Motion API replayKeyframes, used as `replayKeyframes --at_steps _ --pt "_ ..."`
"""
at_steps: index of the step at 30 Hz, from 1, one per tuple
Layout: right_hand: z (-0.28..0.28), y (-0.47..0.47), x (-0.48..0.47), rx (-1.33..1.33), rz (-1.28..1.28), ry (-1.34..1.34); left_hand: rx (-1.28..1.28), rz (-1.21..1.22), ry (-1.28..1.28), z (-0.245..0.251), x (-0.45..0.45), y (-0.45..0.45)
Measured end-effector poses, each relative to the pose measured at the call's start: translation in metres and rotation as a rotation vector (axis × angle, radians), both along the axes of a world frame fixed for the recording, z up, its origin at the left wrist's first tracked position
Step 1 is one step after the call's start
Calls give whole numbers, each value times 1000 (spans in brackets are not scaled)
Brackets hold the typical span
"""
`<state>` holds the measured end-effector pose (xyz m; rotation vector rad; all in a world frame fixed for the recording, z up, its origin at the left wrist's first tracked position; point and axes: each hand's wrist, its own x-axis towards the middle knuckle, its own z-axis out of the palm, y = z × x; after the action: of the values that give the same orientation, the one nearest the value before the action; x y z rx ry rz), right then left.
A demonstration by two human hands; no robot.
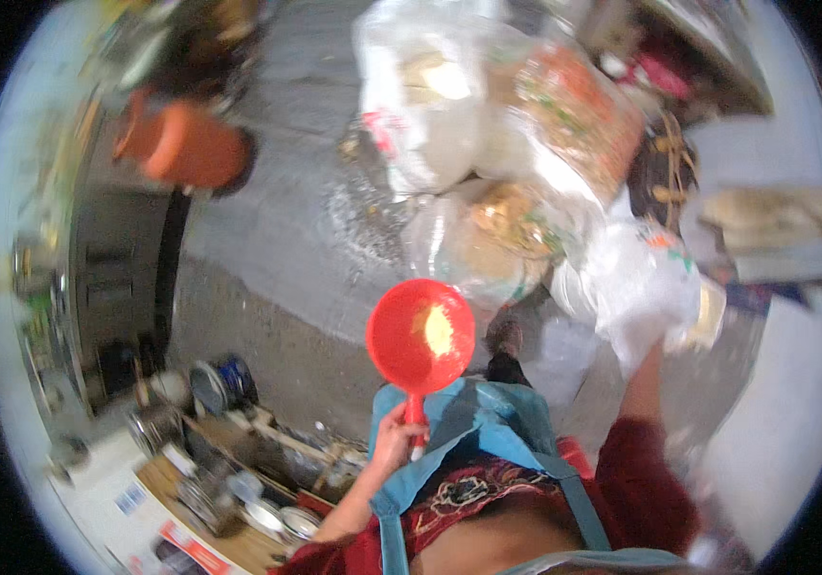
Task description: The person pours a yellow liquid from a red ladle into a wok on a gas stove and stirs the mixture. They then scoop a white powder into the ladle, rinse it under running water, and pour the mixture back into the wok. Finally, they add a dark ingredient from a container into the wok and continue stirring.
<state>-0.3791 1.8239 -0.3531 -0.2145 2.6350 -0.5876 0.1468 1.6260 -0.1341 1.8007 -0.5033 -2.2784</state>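
Note:
My left hand (398,440) is closed around the handle of a red plastic dipper (389,334), held out in front of my blue apron. Inside its bowl lies a pale yellow patch, which could be some contents or a reflection. Over to the right, my right hand (647,336) is against a white plastic bag (641,280) with orange and green print. Blur hides its fingers, so I cannot tell whether they grip the bag. Just ahead of the dipper sits a clear plastic bag (511,223) holding light brown pieces.
On the grey floor (274,251) stand a large white bag (422,129) and a bag with orange print (576,108). An orange bucket-like container (192,144) is at upper left. Jars and tins (220,384) crowd the lower left, beside a white box (116,496). A dark basket (662,169) is farther right.

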Motion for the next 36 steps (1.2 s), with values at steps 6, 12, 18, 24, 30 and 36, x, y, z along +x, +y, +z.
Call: replayKeyframes --at_steps 6,12,18,24,30,36 --pt "133 -1 75 -738 -574 -227 -112 105 187 9 44 -18" --pt "236 -263 285 -1179 -182 -1059 -233 157 266 64 149 -100" --pt "275 -480 536 -791 1005 -611 -428 257 200 89 229 -167" --pt "302 -608 738 -512 1637 -277 -485 510 110 81 348 -243" --pt "320 -706 920 -625 2015 -451 -527 782 41 83 474 -313" --pt "296 -755 1100 -219 2370 -534 -368 975 -67 72 588 -335"
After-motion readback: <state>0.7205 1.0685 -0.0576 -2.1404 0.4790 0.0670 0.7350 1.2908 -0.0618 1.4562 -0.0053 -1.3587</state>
